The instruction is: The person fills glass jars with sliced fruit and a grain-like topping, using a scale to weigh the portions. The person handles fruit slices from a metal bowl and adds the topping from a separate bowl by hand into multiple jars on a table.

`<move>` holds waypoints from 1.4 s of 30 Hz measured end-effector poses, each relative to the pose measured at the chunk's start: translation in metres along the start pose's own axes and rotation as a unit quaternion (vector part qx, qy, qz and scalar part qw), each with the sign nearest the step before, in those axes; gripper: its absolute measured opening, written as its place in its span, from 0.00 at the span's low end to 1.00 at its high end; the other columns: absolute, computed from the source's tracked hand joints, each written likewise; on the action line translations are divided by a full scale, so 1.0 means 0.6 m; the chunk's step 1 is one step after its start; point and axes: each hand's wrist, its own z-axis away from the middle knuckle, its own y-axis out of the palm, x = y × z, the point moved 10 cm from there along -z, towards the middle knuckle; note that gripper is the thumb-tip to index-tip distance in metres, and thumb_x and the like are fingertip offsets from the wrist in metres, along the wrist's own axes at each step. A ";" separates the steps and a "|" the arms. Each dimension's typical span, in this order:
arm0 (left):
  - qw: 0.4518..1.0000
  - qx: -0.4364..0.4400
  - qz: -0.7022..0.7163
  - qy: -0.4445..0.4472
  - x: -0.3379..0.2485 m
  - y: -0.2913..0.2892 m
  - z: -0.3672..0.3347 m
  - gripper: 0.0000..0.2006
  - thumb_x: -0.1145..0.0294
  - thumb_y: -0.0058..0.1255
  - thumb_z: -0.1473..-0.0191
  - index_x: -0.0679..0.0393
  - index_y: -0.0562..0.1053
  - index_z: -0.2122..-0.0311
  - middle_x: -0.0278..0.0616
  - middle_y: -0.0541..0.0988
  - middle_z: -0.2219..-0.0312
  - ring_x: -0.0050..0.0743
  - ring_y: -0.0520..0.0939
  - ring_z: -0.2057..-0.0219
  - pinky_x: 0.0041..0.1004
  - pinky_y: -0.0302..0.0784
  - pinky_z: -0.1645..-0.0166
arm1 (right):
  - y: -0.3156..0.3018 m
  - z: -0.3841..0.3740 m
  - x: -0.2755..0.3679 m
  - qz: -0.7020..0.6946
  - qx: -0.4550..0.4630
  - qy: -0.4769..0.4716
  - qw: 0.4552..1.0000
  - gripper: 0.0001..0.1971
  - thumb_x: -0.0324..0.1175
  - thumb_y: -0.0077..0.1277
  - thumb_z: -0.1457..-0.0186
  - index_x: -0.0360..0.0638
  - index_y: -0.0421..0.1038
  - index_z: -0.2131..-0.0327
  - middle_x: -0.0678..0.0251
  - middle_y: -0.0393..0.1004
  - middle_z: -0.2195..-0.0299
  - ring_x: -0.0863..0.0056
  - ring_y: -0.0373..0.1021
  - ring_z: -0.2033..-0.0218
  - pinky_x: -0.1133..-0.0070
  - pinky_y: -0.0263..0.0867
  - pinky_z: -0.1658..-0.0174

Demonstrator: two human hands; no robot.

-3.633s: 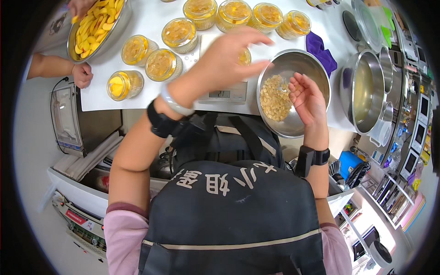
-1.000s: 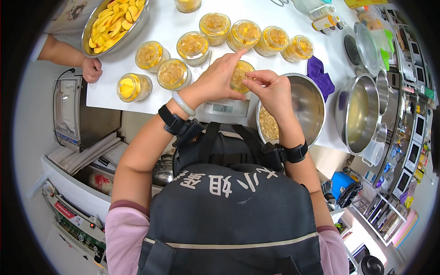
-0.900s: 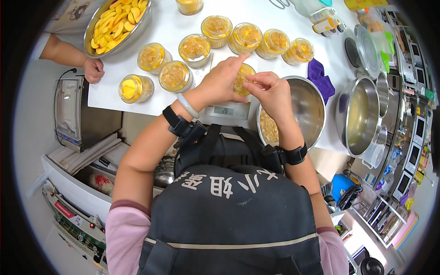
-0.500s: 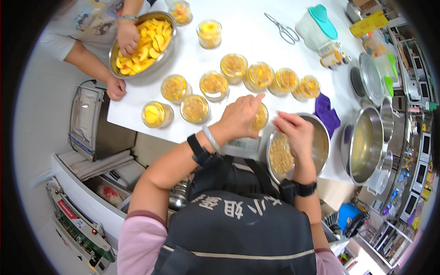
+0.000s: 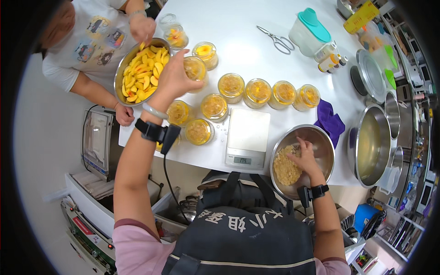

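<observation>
My left hand (image 5: pixel 174 80) reaches far left, fingers and thumb around a glass jar (image 5: pixel 195 68) with amber lumpy contents. It is beside other filled jars, one jar (image 5: pixel 205 54) with yellow pieces showing on top. My right hand (image 5: pixel 307 158) dips into a steel bowl (image 5: pixel 326 142), thumb and fingers apart, touching the pale amber, jelly-like lumps (image 5: pixel 287 172). Left of that bowl lies a kitchen scale (image 5: pixel 248 130) with a bare white plate and a lit display. Several filled jars (image 5: pixel 257 93) stand in a loose row behind the scale and to its left.
Across the left corner, a co-worker's hand (image 5: pixel 143 30) hovers above a steel bowl of yellow peach slices (image 5: pixel 144 73). Scissors (image 5: pixel 276 39), a teal-lidded container (image 5: pixel 312 26) and small bottles (image 5: pixel 331 62) lie farther back. A purple cloth (image 5: pixel 329 121) and large basin (image 5: pixel 366 146) are at right.
My left hand has carried the jar from over the scale to the far left, uncovering the scale. My right hand has lowered into the bowl. The co-worker's hand has lifted off the peach slices.
</observation>
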 end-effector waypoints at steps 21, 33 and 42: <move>0.986 0.164 -0.014 -0.022 0.164 0.219 -0.023 0.49 0.60 0.69 0.74 0.62 0.58 0.43 0.61 0.69 0.53 0.53 0.71 0.50 0.35 0.68 0.46 | 0.100 0.063 -0.047 0.142 0.079 -0.013 0.987 0.28 0.52 0.52 0.49 0.45 0.63 0.50 0.49 0.57 0.49 0.48 0.55 0.48 0.62 0.55 0.45; 0.993 0.047 0.069 -0.088 0.196 -0.040 0.111 0.41 0.53 0.65 0.59 0.67 0.61 0.44 0.58 0.68 0.50 0.47 0.68 0.47 0.33 0.64 0.45 | 0.121 0.099 0.025 -0.005 0.050 -0.034 0.998 0.18 0.43 0.47 0.43 0.39 0.62 0.58 0.43 0.64 0.59 0.44 0.64 0.60 0.60 0.62 0.56; 0.985 0.071 0.021 -0.154 0.205 0.033 0.365 0.45 0.61 0.71 0.71 0.64 0.62 0.46 0.55 0.68 0.55 0.52 0.70 0.51 0.36 0.66 0.46 | 0.112 0.053 -0.062 -0.282 0.073 0.114 0.950 0.13 0.42 0.46 0.43 0.42 0.69 0.67 0.59 0.73 0.72 0.67 0.71 0.75 0.75 0.66 0.73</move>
